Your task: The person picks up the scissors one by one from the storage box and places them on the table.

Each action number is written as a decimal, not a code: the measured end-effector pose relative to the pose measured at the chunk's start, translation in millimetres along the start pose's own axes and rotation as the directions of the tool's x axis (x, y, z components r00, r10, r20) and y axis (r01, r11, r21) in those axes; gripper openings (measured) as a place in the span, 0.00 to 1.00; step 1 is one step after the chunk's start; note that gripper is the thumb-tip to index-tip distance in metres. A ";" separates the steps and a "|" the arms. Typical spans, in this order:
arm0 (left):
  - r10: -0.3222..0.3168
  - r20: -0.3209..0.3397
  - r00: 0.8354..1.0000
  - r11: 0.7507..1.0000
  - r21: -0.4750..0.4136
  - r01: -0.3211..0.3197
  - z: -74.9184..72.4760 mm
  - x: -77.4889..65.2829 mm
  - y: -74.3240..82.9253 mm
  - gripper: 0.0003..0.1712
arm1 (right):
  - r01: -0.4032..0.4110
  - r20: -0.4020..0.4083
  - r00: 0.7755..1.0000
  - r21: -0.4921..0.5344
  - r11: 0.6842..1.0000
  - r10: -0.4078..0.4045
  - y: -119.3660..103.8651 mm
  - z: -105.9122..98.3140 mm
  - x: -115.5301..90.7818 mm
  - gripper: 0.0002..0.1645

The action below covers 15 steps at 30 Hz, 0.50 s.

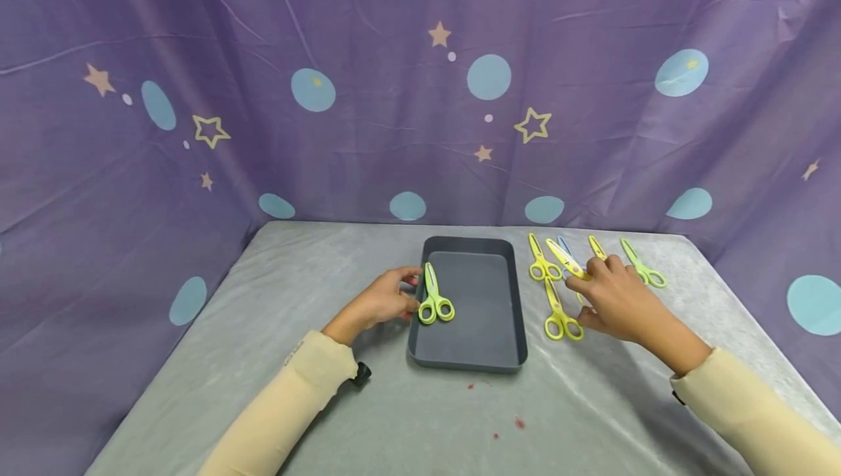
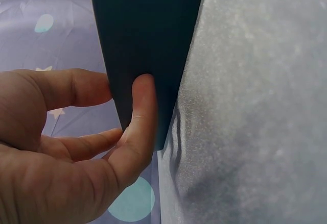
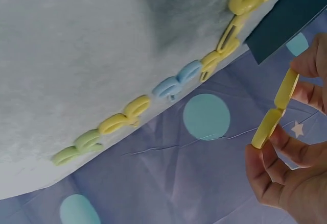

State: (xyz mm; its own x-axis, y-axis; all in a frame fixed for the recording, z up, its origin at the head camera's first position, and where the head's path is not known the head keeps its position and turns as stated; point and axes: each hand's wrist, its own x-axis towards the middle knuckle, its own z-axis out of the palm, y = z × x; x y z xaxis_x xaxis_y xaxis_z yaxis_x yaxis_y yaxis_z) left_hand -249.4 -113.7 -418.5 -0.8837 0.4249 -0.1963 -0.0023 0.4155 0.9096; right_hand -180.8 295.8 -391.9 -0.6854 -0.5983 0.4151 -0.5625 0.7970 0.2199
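Note:
A grey rectangular tray (image 1: 469, 355) stands on the cloth-covered table. My left hand (image 1: 384, 299) grips its left wall; in the left wrist view one digit lies flat on the wall's outer face (image 2: 148, 20) and others meet the rim. Green scissors (image 1: 430, 286) lie inside the tray along that left side. My right hand (image 1: 617, 297) holds yellow scissors (image 3: 268, 127) by the handles, raised over the table, blades (image 1: 565, 257) pointing up and left in the head view. Its fingers hide part of the scissors lying behind.
Right of the tray lie yellow scissors (image 1: 543, 266), another yellow pair (image 1: 555, 315) nearer me, blue scissors (image 3: 176, 81), a further yellow pair (image 3: 125, 118) and green scissors (image 1: 647, 271). A purple patterned curtain (image 1: 394, 96) surrounds the table (image 1: 315, 257).

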 end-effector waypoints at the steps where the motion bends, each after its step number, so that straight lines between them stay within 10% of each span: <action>1: 0.000 0.002 1.000 1.000 0.000 0.000 0.0 -0.3 -0.2 0.43 | -0.008 0.004 1.000 0.005 1.000 0.008 0.7 -0.1 -2.3 0.18; 15: 0.012 -0.001 1.000 1.000 -0.003 -0.012 -0.7 0.9 -2.0 0.43 | -0.151 0.069 0.987 0.106 0.983 0.144 -0.2 11.9 -20.4 0.19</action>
State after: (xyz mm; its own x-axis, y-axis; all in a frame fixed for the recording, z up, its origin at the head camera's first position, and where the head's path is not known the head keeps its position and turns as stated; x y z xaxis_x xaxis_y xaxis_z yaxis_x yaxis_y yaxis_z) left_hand -250.5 -114.7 -420.3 -0.8840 0.4293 -0.1851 0.0068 0.4077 0.9131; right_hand -172.3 306.9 -411.0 -0.7894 -0.4817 0.3806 -0.4987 0.8647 0.0602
